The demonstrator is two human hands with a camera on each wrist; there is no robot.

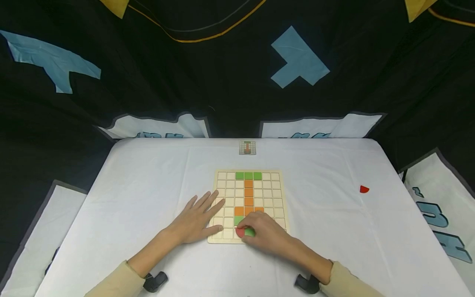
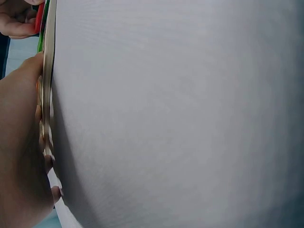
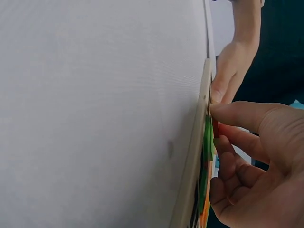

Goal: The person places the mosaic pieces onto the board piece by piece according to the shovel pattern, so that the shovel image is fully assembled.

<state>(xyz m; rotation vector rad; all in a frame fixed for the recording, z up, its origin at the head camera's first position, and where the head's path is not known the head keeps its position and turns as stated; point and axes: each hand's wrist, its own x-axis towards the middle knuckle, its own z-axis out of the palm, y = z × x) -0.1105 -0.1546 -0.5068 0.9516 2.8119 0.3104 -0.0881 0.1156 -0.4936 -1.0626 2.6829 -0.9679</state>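
A square wooden grid board (image 1: 274,194) lies on the white table, with green tiles (image 1: 248,175) along its far row and orange tiles (image 1: 248,192) running down the middle. My right hand (image 1: 269,233) pinches a red rounded piece (image 1: 240,232) between thumb and fingers at the board's near edge, beside a green piece (image 1: 250,232). The right wrist view shows the red piece (image 3: 215,128) edge-on at the fingertips. With fingers spread straight, my left hand (image 1: 194,220) rests on the board's left side. Part of the pattern is hidden under my right hand.
A second red piece (image 1: 364,189) lies on the table to the right. At the far edge of the table (image 1: 159,173) sits a small card (image 1: 247,147) printed with a grid pattern. Black cloth (image 1: 222,90) hangs behind the table.
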